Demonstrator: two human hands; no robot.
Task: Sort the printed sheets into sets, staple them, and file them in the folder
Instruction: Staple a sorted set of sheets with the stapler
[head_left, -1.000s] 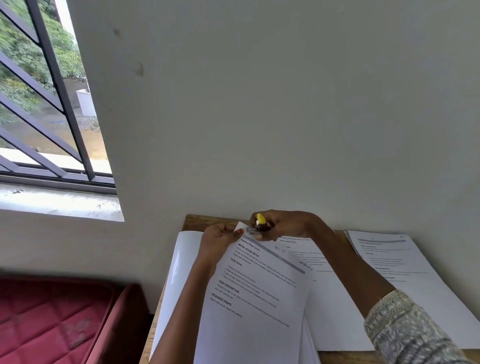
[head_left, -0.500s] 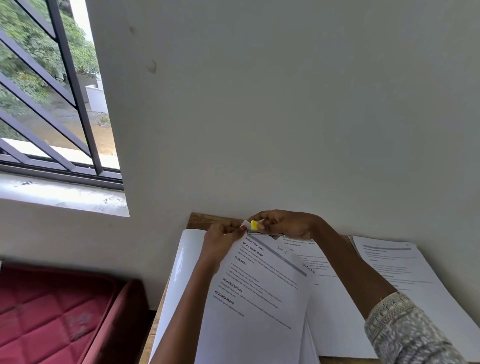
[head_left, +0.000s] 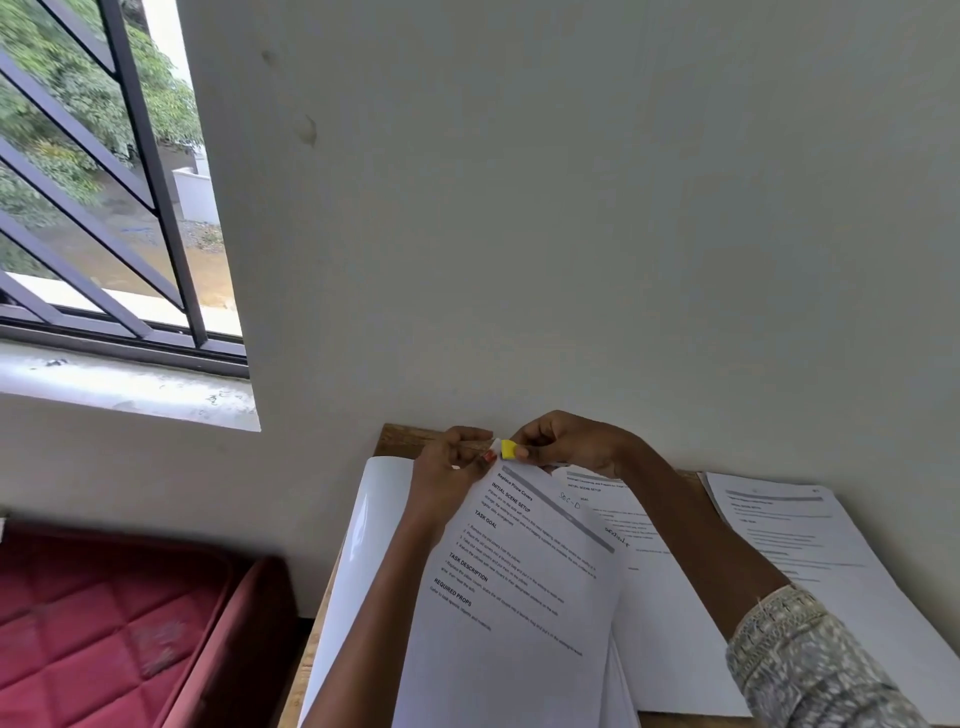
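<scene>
Stapling, was it, when we caught the moment? one of us asked at the picture desk.

So we judged, the other answered. The printed set (head_left: 519, 582) lay on the wooden table (head_left: 402, 437), its long axis running from the near edge up toward the far left corner, by the wall. The left hand (head_left: 452, 467) pinched the set's top corner. The right hand (head_left: 566, 441) was curled round what we took for a small yellow-tipped stapler (head_left: 508, 450), held at that same corner.

And which way did the work lie from the hands?

Squarely between them, we found. The corner sat at the stapler's tip and against the left fingertips (head_left: 488, 457), so neither hand had any way to travel. The right hand carried the tool and came in from the right, across the set's short top edge. The left only steadied the paper. Whether the stapler's mouth was already round the sheets we could not tell, for it was too small in the frame.

What else did we record on the table?

A glossy white folder (head_left: 363, 545), as we read it, lay along the left edge, partly under the set. A middle pile (head_left: 654, 597) and a right-hand pile (head_left: 810, 545) of sheets lay toward the right edge. Filing, we judged, was not yet done.
</scene>
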